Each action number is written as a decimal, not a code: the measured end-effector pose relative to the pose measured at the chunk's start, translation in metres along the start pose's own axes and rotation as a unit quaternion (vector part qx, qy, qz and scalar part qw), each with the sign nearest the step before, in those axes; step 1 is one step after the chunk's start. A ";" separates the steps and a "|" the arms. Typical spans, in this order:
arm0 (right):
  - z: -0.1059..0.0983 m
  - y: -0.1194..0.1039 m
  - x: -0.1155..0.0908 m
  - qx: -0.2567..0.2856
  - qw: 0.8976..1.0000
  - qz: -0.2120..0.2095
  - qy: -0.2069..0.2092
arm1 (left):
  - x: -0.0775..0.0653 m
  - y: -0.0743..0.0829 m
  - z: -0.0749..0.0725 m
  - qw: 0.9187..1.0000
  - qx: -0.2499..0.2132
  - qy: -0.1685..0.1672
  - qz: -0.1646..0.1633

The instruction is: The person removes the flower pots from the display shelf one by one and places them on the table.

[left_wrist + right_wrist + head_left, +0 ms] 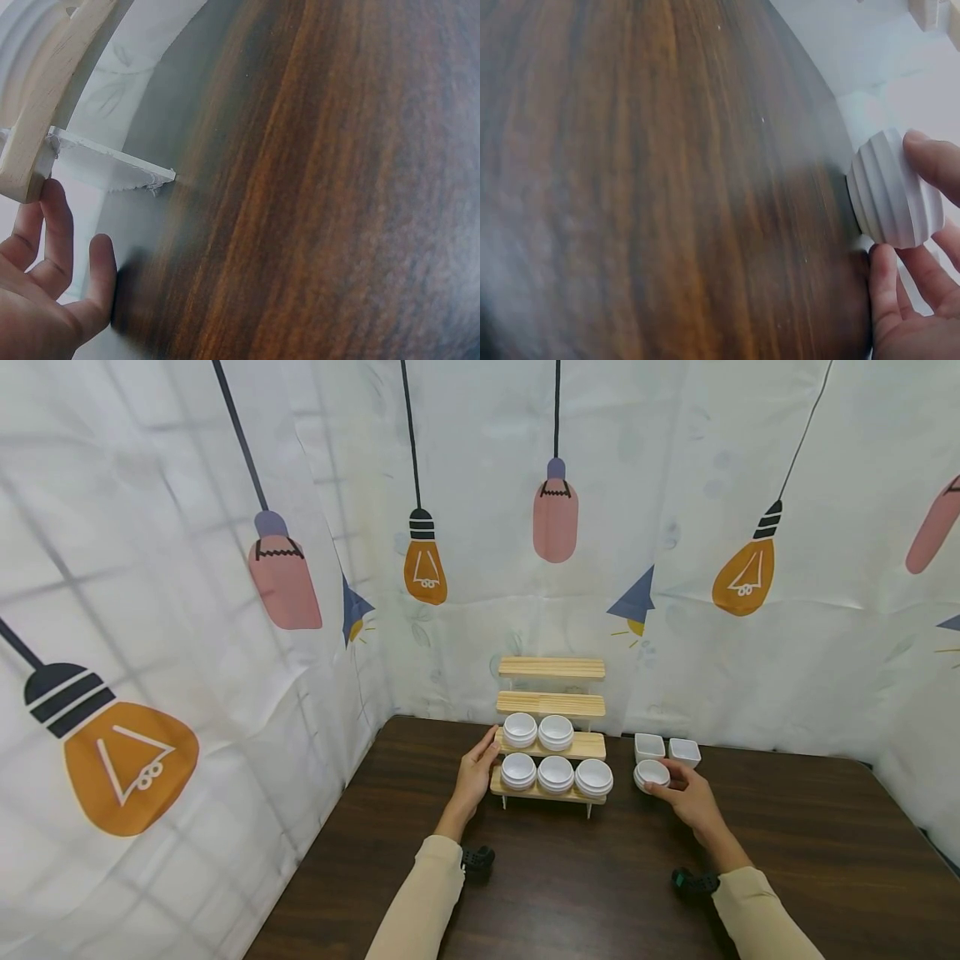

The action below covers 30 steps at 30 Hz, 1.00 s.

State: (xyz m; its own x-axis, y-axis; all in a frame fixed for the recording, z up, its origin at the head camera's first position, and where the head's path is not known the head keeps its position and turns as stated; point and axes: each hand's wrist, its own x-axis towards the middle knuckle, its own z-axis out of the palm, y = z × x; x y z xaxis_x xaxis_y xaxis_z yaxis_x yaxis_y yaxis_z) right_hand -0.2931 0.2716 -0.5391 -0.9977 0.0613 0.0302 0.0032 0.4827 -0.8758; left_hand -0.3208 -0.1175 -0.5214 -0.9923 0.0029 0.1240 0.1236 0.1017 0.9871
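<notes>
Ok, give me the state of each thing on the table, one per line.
Wooden rack: upright, top two shelves bare, five round bowls on the lower two.
Round bowl: on the table, gripped by the right hand.
Left hand: fingers straight, touching the rack's left end.
Two square dishes: upright, side by side.

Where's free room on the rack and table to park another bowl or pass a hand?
Free: the rack's top two tiers, the right end of the third tier beside its two bowls, and the broad table in front between both forearms. Crowded: bottom tier, filled by three bowls, and the spot right of the rack, where two square dishes sit behind the right hand gripping a round bowl.
</notes>
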 end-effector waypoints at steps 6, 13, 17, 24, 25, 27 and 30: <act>-0.002 0.002 0.002 -0.006 1.000 -0.006 0.002 | 0.000 0.000 -0.001 1.000 -0.004 -0.005 -0.001; -0.004 0.002 0.003 -0.006 1.000 -0.008 -0.003 | -0.006 0.017 -0.003 1.000 -0.002 -0.022 -0.010; -0.004 0.002 0.003 -0.010 1.000 -0.006 -0.003 | -0.015 0.033 -0.005 1.000 0.000 -0.026 -0.006; -0.002 0.004 0.004 -0.011 1.000 0.000 -0.003 | -0.020 0.038 -0.004 1.000 -0.004 -0.023 0.003; -0.002 0.004 0.004 -0.011 1.000 0.001 -0.003 | -0.019 0.037 -0.004 1.000 -0.004 -0.022 0.003; -0.002 0.004 0.004 -0.008 1.000 0.002 -0.003 | -0.019 0.037 -0.004 1.000 -0.004 -0.022 0.004; -0.002 0.004 0.004 -0.002 1.000 0.002 0.000 | -0.018 0.036 -0.004 1.000 -0.003 -0.020 0.003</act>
State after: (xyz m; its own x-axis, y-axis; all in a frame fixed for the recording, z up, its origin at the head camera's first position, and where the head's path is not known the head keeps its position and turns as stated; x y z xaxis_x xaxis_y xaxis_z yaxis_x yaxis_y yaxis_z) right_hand -0.2966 0.2757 -0.5413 -0.9976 0.0633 0.0271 0.0070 0.4853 -0.8743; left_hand -0.2983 -0.1178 -0.4881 -0.9910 0.0435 0.1263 0.1299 0.0952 0.9869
